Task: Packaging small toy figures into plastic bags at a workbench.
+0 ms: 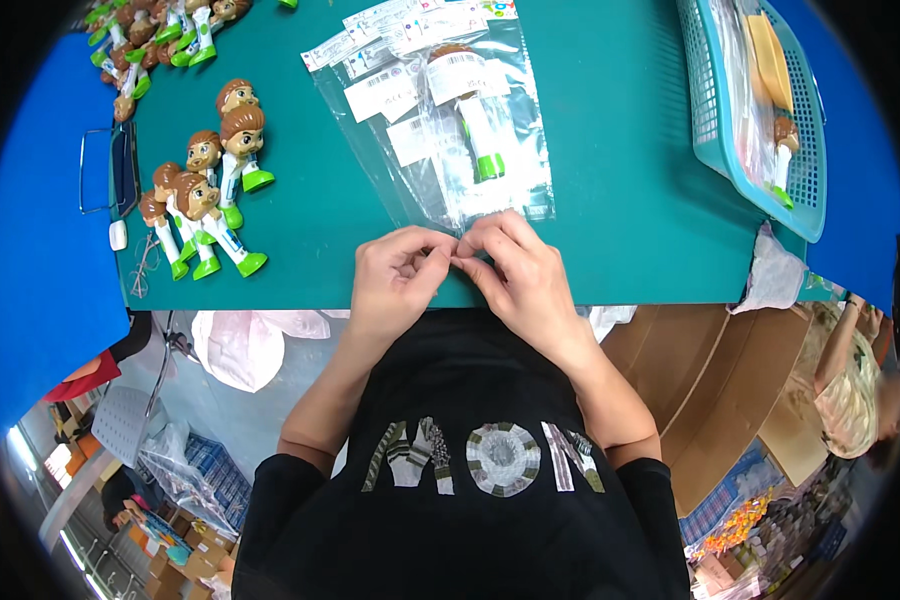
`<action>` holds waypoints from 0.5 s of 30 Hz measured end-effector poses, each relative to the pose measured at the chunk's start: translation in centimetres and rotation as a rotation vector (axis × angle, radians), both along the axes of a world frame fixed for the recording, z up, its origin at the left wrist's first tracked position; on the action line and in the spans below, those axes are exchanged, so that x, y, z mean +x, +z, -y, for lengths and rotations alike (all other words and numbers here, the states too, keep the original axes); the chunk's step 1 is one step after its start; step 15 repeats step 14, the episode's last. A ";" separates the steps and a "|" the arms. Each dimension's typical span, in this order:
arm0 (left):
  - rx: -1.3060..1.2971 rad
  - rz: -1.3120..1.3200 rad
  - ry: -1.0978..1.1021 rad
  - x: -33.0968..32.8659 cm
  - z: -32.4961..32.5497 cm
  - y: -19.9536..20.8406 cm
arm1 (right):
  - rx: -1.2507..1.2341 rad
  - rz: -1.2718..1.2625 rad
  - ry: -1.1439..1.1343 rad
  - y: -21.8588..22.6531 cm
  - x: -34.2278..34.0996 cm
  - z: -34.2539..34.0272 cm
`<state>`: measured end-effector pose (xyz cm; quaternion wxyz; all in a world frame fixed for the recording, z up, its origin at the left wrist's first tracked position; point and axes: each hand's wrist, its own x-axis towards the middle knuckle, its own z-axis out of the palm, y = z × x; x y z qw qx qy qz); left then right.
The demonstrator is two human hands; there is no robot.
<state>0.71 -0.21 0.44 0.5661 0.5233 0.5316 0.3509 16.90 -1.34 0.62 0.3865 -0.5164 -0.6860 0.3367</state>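
Left hand: the left hand (395,275) is curled at the near edge of the green table (620,200), thumb and forefinger pinched onto the lower lip of the clear bag.
Right hand: the right hand (518,268) is set just beside it, fingertips meeting the left's, pinched on the same lip.
Grip state: both hands are closed on the mouth edge of the bag; neither is released.
Clear bag: the clear bag (450,140) lies flat on top of a stack of like bags, directly ahead of the hands and reaching away from the person.
Figure inside: a toy figure (473,110) is seen within, brown-haired head at the far end, green foot toward the hands.
Long axis: the axis of bag and figure runs away from the person, tilted slightly; the open end points at the grip.
Nearer hand: both are level at the lip; the right sits a touch more under the figure's foot.
Loose figures: more toy figures (210,190) lie in a cluster well to the left.
Basket: a blue basket (715,110) with bagged items stands at far right.
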 end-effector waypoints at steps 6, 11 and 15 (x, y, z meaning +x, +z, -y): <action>-0.033 -0.065 0.008 0.3 -1.5 -0.2 | 0.025 0.023 0.003 -0.3 -0.2 0.2; -0.092 -0.068 0.007 0.5 -1.9 -0.2 | 0.069 -0.070 0.026 -0.4 0.2 0.1; -0.130 -0.045 0.058 0.2 -2.3 -0.3 | -0.035 -0.226 0.025 -0.6 0.8 0.8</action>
